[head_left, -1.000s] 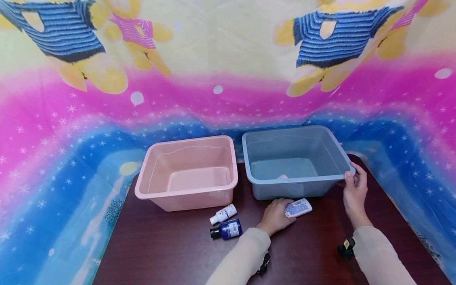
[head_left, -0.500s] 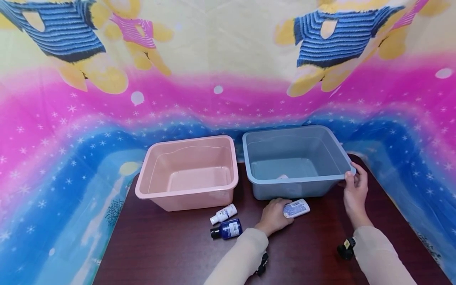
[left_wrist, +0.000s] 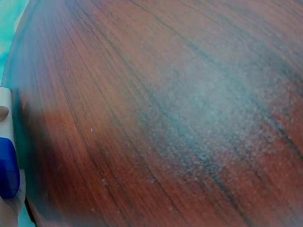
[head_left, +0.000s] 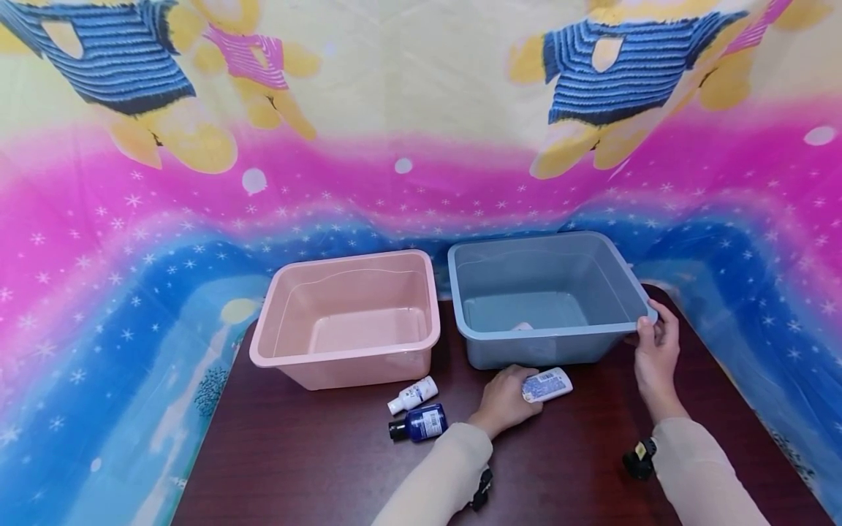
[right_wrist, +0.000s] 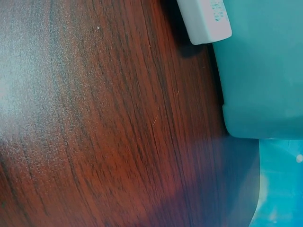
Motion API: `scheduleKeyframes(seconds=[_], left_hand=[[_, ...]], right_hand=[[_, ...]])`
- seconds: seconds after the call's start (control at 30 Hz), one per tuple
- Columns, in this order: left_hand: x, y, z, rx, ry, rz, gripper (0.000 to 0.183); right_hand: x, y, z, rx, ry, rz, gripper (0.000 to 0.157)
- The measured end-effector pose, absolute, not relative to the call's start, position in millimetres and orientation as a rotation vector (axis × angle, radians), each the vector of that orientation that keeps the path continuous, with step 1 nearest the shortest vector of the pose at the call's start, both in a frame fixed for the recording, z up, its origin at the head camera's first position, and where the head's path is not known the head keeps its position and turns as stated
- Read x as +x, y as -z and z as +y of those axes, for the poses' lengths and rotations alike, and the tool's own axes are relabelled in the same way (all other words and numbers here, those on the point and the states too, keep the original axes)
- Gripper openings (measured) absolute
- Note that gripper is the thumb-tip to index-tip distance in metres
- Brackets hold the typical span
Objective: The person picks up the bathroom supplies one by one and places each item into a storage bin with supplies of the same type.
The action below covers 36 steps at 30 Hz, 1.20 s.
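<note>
A white bottle (head_left: 548,385) with a printed label lies in my left hand (head_left: 506,400), low over the table in front of the blue-grey tub (head_left: 533,353). My fingers grip its left end, and its blue cap (left_wrist: 8,168) shows at the edge of the left wrist view. At the tub's front right corner, my right hand (head_left: 656,358) holds the rim, thumb in front and fingers round the side. Inside that tub, a small pale item (head_left: 522,326) is mostly hidden by the front wall. In the right wrist view, the bottle's white end (right_wrist: 208,26) overlaps the tub.
Left of the blue-grey tub stands a pink tub (head_left: 345,371). A small white bottle (head_left: 413,394) and a dark blue bottle (head_left: 421,423) with a black cap lie before it on the dark wooden table (head_left: 302,453). A printed cloth (head_left: 395,190) hangs close behind both tubs.
My left hand has shifted very slightly left with the white bottle. The right hand keeps its place on the tub rim, and both tubs look virtually unmoved.
</note>
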<state>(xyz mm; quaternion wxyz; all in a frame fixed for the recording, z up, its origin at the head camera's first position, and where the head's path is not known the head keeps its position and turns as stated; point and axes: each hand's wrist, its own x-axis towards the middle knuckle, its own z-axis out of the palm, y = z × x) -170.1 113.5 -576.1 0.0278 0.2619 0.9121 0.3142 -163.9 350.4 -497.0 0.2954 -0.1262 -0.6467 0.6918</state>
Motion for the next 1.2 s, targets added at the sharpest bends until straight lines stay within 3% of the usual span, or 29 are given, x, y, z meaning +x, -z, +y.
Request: scheduleKeyframes(seconds=[1.2], left_hand=[[-150,541,103,0.972,-1.115,2.798,0.055]], right_hand=[[-164,497,350,-0.335,-1.831,-1.720,0.042]])
